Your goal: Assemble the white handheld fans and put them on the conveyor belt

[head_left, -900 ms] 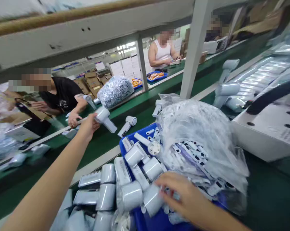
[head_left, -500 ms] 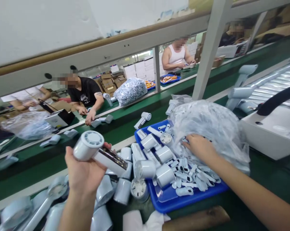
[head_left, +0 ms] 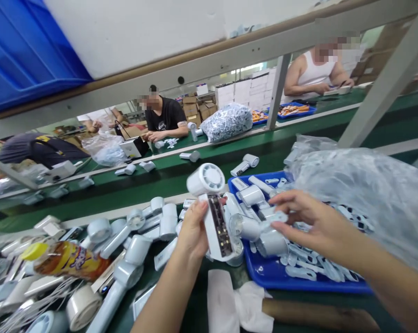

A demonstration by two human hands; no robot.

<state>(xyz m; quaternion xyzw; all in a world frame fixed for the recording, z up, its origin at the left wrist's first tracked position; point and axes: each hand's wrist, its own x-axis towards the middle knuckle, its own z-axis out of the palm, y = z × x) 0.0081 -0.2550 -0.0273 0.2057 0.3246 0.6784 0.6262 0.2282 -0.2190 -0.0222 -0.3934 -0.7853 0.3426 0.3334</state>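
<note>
We place everything by the blue tray (head_left: 267, 273); the handheld fan (head_left: 211, 215) is held up just left of it, head uppermost and leaning, handle open on the face toward us with dark inner parts showing. We judge the fan light and stiff, its glossy shell a little slippery; the open face looks the fragile part, so we favour a hold on the handle's outer sides. The pale-blue strip (head_left: 277, 216), above the tray's left half, we judge thin, very light and slightly springy; best taken by its edges. Our left hand (head_left: 191, 231) has its grip wrapped around the handle, thumb at the front; forearm slants up from below, left of the tray. Our right hand (head_left: 309, 219) is over the tray, forearm crossing its right side; thumb and fingers bend toward each other, grip pinched on the strip.
</note>
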